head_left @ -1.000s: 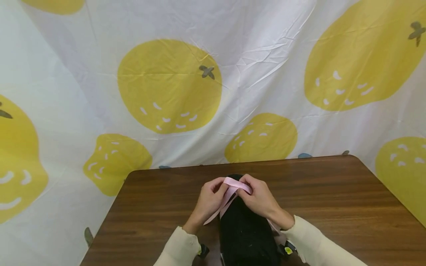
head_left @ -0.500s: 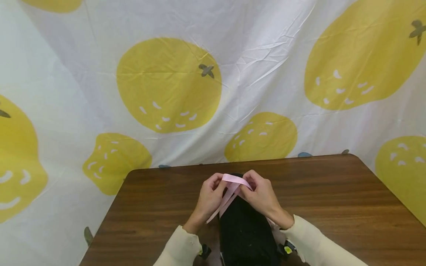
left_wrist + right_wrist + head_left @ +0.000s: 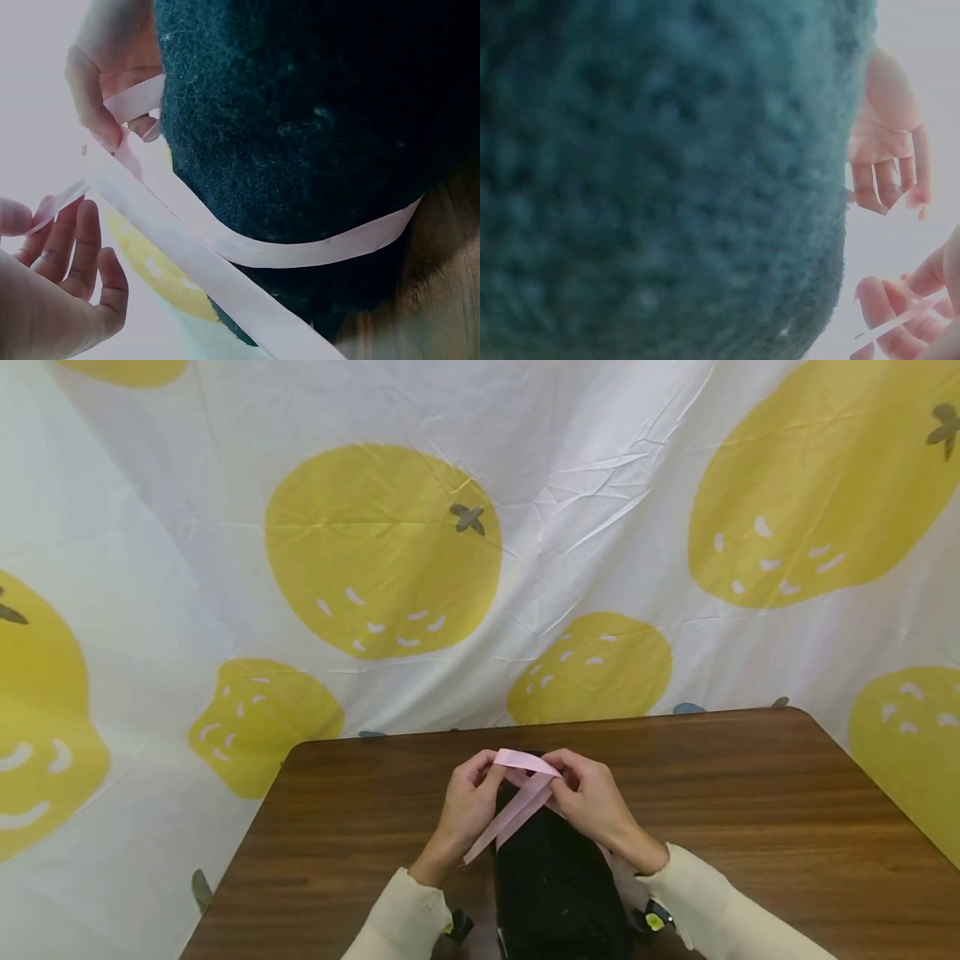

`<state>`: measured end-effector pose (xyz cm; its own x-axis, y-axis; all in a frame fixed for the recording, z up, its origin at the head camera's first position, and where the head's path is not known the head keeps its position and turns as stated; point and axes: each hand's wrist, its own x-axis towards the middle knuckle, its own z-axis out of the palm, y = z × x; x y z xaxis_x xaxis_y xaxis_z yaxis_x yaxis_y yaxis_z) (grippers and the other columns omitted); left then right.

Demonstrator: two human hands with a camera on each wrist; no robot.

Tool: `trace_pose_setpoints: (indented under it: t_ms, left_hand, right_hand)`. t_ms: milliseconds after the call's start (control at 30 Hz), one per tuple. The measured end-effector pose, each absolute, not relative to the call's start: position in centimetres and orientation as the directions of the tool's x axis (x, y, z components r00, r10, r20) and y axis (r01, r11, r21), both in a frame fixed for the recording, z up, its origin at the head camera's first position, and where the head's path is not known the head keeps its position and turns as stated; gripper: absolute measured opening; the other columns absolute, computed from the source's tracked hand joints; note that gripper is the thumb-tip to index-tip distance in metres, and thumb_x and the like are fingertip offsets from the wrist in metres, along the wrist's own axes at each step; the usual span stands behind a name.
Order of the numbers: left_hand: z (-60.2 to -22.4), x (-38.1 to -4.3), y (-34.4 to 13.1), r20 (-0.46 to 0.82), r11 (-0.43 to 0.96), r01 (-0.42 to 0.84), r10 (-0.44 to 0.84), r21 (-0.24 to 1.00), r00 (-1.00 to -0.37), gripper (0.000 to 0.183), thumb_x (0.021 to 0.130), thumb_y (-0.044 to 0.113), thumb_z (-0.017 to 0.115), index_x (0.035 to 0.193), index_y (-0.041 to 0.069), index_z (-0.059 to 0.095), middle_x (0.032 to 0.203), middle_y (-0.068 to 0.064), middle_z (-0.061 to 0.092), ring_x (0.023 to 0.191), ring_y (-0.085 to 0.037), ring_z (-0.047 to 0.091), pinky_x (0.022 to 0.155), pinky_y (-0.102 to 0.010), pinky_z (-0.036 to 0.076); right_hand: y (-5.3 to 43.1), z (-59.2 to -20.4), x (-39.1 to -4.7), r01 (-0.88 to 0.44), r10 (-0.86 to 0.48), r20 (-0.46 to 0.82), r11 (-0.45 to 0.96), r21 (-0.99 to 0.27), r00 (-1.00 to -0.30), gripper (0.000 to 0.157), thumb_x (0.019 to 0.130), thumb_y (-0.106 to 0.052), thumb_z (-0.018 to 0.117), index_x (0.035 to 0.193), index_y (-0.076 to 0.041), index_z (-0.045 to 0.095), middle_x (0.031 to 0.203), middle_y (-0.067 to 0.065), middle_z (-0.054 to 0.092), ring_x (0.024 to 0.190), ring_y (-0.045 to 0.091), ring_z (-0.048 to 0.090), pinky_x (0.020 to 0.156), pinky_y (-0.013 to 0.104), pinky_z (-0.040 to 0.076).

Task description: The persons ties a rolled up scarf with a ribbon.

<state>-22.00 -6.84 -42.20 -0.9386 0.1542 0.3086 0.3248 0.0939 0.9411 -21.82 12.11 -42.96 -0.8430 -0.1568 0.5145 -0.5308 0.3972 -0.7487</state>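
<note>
A pink ribbon (image 3: pixel 527 763) is stretched between both hands above a dark, fuzzy, rounded long object (image 3: pixel 558 893). My left hand (image 3: pixel 467 806) pinches one end of the upper strip between thumb and forefinger. On the other side my right hand (image 3: pixel 596 797) pinches the ribbon where strips cross into a loop. A loose tail (image 3: pixel 487 841) slants down toward the left forearm. In the left wrist view, one band (image 3: pixel 300 253) curves round the dark object, and another strip (image 3: pixel 210 277) passes in front of it. The dark object fills most of the right wrist view.
The dark object lies on a brown wood-grain table (image 3: pixel 750 810). Behind the table hangs a white cloth (image 3: pixel 585 527) printed with yellow fruit. Small dark devices (image 3: pixel 459 927) are strapped at both wrists, below the cream sleeves (image 3: pixel 401 914).
The ribbon's upper strip has shifted left with the left hand, and its crossing tails show wider. My right hand rose briefly, then came back down. The dark object stays in place.
</note>
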Motion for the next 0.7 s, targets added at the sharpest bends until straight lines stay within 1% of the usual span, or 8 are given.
trace_pose_setpoints:
  t_ms: [67,233,300,433,500,567,700]
  left_hand:
    - [-42.2,-22.0,-6.9,0.303,0.107,0.318,0.138,0.942,-0.943,0.022,0.103,0.018,0.053,0.1,0.003,0.069,0.09,-0.015,0.074,0.087,-0.02,0.064,0.086,-0.035,0.046]
    - [-42.1,-22.1,-7.0,0.304,0.145,0.316,0.1,0.937,-0.947,0.021,0.103,0.009,0.05,0.101,-0.002,0.068,0.09,-0.021,0.073,0.08,-0.016,0.061,0.08,-0.039,0.049]
    - [-42.1,-22.1,-7.1,0.304,0.16,0.314,0.087,0.936,-0.949,0.021,0.103,0.009,0.05,0.102,-0.002,0.069,0.091,-0.021,0.073,0.08,-0.014,0.06,0.079,-0.037,0.05]
    - [-42.1,-22.1,-7.4,0.308,0.153,0.313,0.059,0.937,-0.95,0.022,0.102,0.01,0.051,0.101,-0.001,0.07,0.09,-0.019,0.072,0.079,-0.014,0.06,0.075,-0.028,0.049]
    - [-42.1,-22.1,-7.4,0.315,0.13,0.319,0.049,0.939,-0.948,0.022,0.102,0.009,0.051,0.1,-0.002,0.07,0.089,-0.021,0.072,0.077,-0.013,0.062,0.074,-0.027,0.05]
    - [-42.0,-22.1,-7.5,0.331,0.11,0.333,0.042,0.936,-0.943,0.023,0.102,0.008,0.051,0.099,-0.005,0.07,0.087,-0.024,0.07,0.074,-0.01,0.062,0.073,-0.028,0.051]
    - [-42.0,-22.2,-7.6,0.341,0.095,0.342,0.029,0.935,-0.94,0.023,0.102,0.007,0.05,0.098,-0.007,0.069,0.084,-0.027,0.068,0.071,-0.008,0.061,0.07,-0.027,0.051]
  right_hand:
    - [12.2,-42.9,-21.8,-0.515,-0.159,0.495,0.387,-0.765,-0.854,0.022,0.087,0.008,0.059,0.1,-0.006,0.069,0.075,0.003,0.062,0.057,0.007,0.051,0.048,0.024,0.045]
    - [12.2,-42.5,-21.7,-0.465,-0.149,0.442,0.347,-0.814,-0.885,0.016,0.091,0.005,0.059,0.101,-0.006,0.068,0.076,0.005,0.063,0.059,0.008,0.055,0.052,0.024,0.048]
    - [12.2,-42.2,-21.6,-0.452,-0.146,0.429,0.342,-0.823,-0.891,0.014,0.093,0.003,0.06,0.101,-0.004,0.068,0.075,0.007,0.063,0.06,0.008,0.056,0.054,0.023,0.049]
    - [12.1,-41.6,-21.3,-0.435,-0.139,0.413,0.341,-0.833,-0.9,0.012,0.094,0.004,0.058,0.1,0.0,0.066,0.075,0.013,0.063,0.061,0.017,0.059,0.057,0.023,0.049]
    - [12.1,-41.3,-21.3,-0.428,-0.132,0.408,0.331,-0.841,-0.903,0.011,0.094,0.006,0.057,0.1,0.002,0.066,0.075,0.017,0.063,0.062,0.023,0.06,0.056,0.024,0.049]
    - [12.2,-41.3,-21.4,-0.414,-0.121,0.396,0.322,-0.851,-0.91,0.012,0.094,0.005,0.056,0.1,0.002,0.066,0.075,0.019,0.063,0.062,0.025,0.061,0.056,0.023,0.048]
    - [12.7,-41.6,-21.8,-0.39,-0.104,0.377,0.307,-0.868,-0.92,0.012,0.096,0.001,0.057,0.102,-0.001,0.067,0.073,0.017,0.065,0.06,0.017,0.061,0.055,0.024,0.048]
